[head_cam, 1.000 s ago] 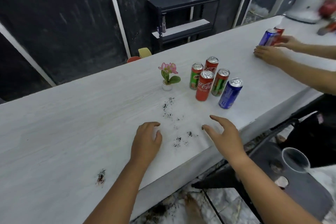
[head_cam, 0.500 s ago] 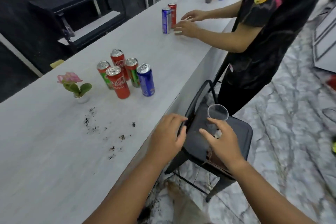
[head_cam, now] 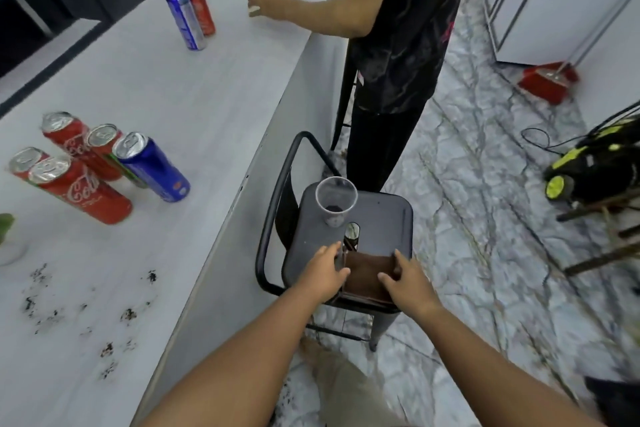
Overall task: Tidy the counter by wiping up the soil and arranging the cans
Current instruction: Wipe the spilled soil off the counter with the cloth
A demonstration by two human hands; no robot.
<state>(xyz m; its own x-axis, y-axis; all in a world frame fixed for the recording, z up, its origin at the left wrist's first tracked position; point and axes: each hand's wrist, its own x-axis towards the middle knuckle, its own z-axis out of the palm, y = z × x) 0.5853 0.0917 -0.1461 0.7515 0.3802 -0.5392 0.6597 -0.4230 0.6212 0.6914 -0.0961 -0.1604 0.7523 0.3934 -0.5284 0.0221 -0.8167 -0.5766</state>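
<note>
Soil (head_cam: 69,308) lay scattered in small dark crumbs over the near left part of the pale, wood-grained tabletop (head_cam: 194,104), with a white pot (head_cam: 10,251) and a green leaf at the frame's left edge just beyond it. Behind the crumbs stood a cluster of slim aluminium cans (head_cam: 93,166): two red ones carried white Coca-Cola script, only partly legible, one can showed a green band whose lettering could not be read, and a blue can (head_cam: 152,166) at the right of the group bore a small orange mark too blurred to make out. Farther along the tabletop a blue-and-silver can (head_cam: 185,21) stood touching a red can (head_cam: 199,7), near another person's hands. Beside the tabletop stood a dark metal chair (head_cam: 377,215) with a tubular frame and a smooth seat with a slot in the middle. On that seat rested a clear plastic cup (head_cam: 334,201), holding something dark at its bottom, and a folded brown cloth (head_cam: 367,274) at the near edge. The left hand (head_cam: 323,274) was closing on the cloth's left edge, fingers curled; the right hand (head_cam: 407,277) gripped its right edge, thumb on top. The floor (head_cam: 485,184) was grey veined marble.
</note>
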